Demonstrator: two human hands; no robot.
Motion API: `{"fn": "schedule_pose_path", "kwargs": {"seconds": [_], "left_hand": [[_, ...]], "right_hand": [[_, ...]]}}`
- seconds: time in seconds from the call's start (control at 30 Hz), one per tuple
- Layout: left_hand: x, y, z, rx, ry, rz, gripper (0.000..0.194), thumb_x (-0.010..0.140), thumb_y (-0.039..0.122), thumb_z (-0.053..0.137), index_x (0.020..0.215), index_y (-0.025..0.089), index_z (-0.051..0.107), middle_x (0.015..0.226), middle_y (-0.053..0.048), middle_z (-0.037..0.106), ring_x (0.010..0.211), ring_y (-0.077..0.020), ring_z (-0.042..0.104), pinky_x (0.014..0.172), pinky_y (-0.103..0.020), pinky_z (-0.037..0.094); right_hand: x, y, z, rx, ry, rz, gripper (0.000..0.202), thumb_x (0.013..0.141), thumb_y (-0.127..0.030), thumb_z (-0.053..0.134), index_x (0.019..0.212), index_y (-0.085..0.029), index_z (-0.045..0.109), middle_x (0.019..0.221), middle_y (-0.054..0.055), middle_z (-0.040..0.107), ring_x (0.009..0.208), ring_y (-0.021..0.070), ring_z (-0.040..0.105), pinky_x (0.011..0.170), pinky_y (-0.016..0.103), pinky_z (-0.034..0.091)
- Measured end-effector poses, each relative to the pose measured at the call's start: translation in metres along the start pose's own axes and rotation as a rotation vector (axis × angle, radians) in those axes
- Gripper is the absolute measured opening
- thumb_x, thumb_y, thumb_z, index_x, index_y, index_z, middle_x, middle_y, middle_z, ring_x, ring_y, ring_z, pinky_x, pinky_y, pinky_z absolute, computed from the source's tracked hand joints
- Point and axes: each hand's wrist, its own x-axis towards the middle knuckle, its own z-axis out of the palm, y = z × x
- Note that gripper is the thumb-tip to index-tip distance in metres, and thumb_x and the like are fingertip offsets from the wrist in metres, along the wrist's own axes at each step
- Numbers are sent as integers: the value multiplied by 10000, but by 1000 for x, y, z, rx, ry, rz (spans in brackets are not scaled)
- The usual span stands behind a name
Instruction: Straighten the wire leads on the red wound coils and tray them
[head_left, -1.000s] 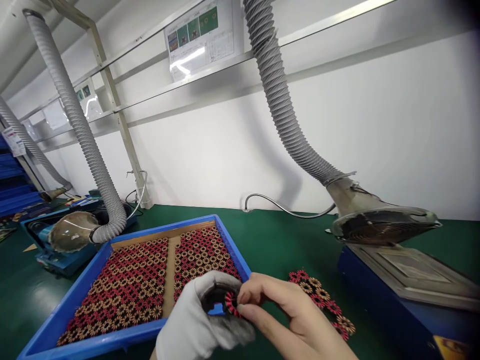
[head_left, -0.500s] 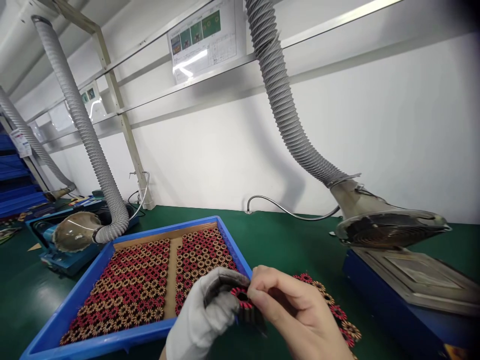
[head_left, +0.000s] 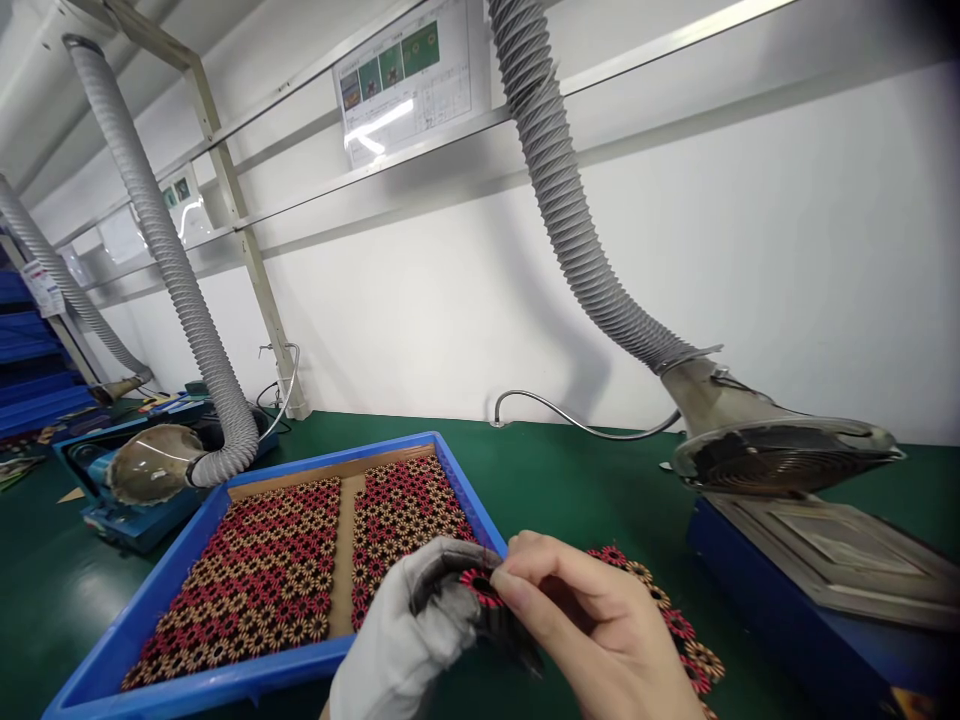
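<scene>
A red wire-wound toroidal coil (head_left: 480,587) sits in my left hand (head_left: 409,625), which wears a white glove with dark, dirty fingertips. Thumb and forefinger of my bare right hand (head_left: 592,620) pinch at the coil's right edge; whether they grip the ring or a thin wire end is hidden. Below the coil is something dark and blurred that I cannot make out. Behind my left hand, a blue tray (head_left: 469,490) holds dense rows of red and tan toroidal coils (head_left: 262,570). More loose coils (head_left: 679,625) lie on the green tabletop beyond my right hand.
To the right stands a blue box-shaped machine with a metal top (head_left: 840,555), under a fume hood (head_left: 784,455) on a grey flexible duct (head_left: 577,220). A second hood (head_left: 154,465) hangs at left over blue equipment. A cable (head_left: 570,415) crosses the table's back.
Both hands stay almost in place around the coil. The coil has tilted slightly and shifted a little to the left and up, and the dark thing below it has moved.
</scene>
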Motion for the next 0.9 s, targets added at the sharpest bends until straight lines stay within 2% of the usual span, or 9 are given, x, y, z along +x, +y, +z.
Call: {"fn": "schedule_pose_path", "kwargs": {"seconds": [0.17, 0.3, 0.4, 0.53, 0.63, 0.77, 0.9], "left_hand": [[-4, 2, 1, 35, 55, 10, 475, 680, 607, 664, 881, 179, 703, 860, -61, 663, 830, -192, 572, 750, -286, 434], [-5, 0, 0, -7, 141, -24, 467, 656, 588, 698, 895, 188, 707, 921, -62, 682, 901, -215, 589, 795, -292, 436], [-5, -1, -2, 39, 104, -28, 490, 659, 604, 684, 914, 187, 712, 947, -76, 686, 938, -233, 589, 824, -307, 432], [-8, -3, -2, 5, 155, -51, 491, 637, 611, 699, 919, 209, 718, 924, -60, 680, 928, -222, 581, 868, -320, 410], [-9, -5, -2, -30, 200, -63, 487, 615, 593, 727, 910, 205, 721, 839, -45, 657, 878, -204, 574, 854, -316, 418], [-5, -8, -7, -1, 122, -27, 505, 643, 603, 698, 925, 185, 717, 757, -34, 612, 731, -160, 546, 776, -305, 443], [-2, -6, -10, 55, 47, -6, 511, 690, 614, 649, 938, 173, 713, 769, -42, 614, 722, -152, 537, 724, -282, 449]], "right_hand": [[0, -1, 1, -51, -8, 22, 331, 852, -396, 536, 601, -182, 507, 576, -26, 446, 544, 111, 399, 505, 218, 343], [-3, -5, -1, -143, -58, 26, 306, 870, -382, 496, 637, -188, 539, 587, -24, 460, 542, 117, 424, 506, 228, 337], [-3, -8, -3, -195, -75, 26, 309, 879, -382, 481, 643, -190, 535, 609, -16, 482, 566, 124, 454, 529, 230, 355], [-1, -8, -2, -82, -101, 103, 345, 883, -436, 462, 637, -195, 485, 573, -30, 445, 526, 115, 426, 502, 222, 350], [0, -6, 0, -75, -103, 73, 355, 884, -454, 457, 652, -189, 503, 581, -29, 425, 529, 112, 392, 497, 227, 329], [1, -2, 1, -134, -98, 11, 347, 895, -419, 450, 642, -188, 503, 575, -29, 427, 539, 114, 398, 510, 230, 322], [1, -2, 1, -66, -82, 70, 356, 889, -459, 452, 659, -193, 509, 569, -35, 422, 524, 111, 396, 485, 214, 333]]}}
